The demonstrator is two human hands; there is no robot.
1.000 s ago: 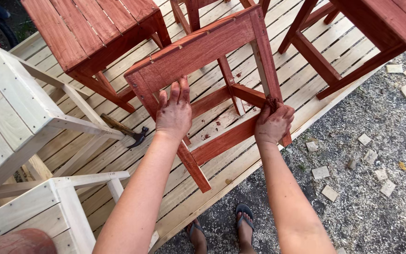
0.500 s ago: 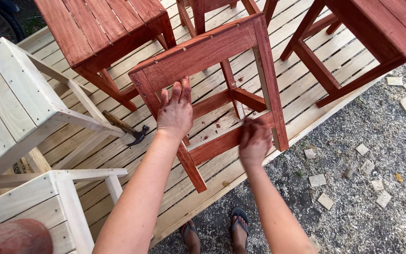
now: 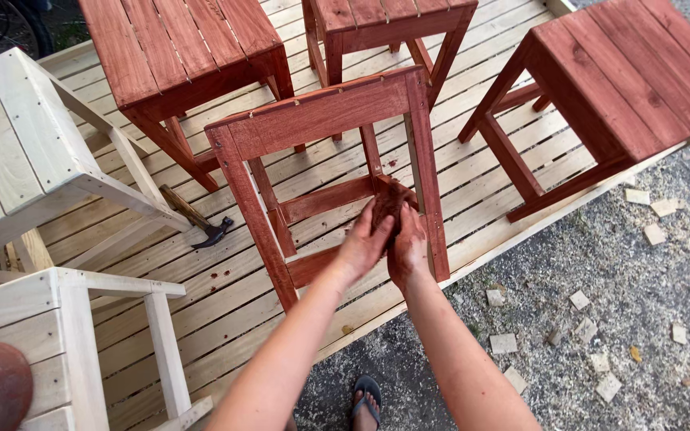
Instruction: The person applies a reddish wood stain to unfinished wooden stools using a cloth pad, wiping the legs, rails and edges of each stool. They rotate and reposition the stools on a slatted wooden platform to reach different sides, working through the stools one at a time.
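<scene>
A red-stained wooden stool [image 3: 321, 120] stands in front of me on a slatted wooden platform [image 3: 225, 319]. My left hand [image 3: 363, 246] and my right hand [image 3: 407, 249] are pressed together in front of the stool's lower rails, between its two near legs. Both hold a dark, stain-soaked rag [image 3: 391, 201], which bulges above my fingertips. My fingers are smeared with red stain. The rag is right by the stool's side rail; I cannot tell whether it touches the wood.
Three more red stools [image 3: 177, 48] [image 3: 385, 20] [image 3: 624, 72] stand behind. Two unstained pale stools [image 3: 17, 136] [image 3: 65, 319] are at the left. A hammer [image 3: 201, 222] lies on the slats. Wood offcuts [image 3: 505, 343] dot the gravel at right. My sandalled foot [image 3: 366, 399] is below.
My left hand came off the stool's top rail and dropped to join my right hand, which left the lower rail. Both now clasp the rag. The view shifted slightly.
</scene>
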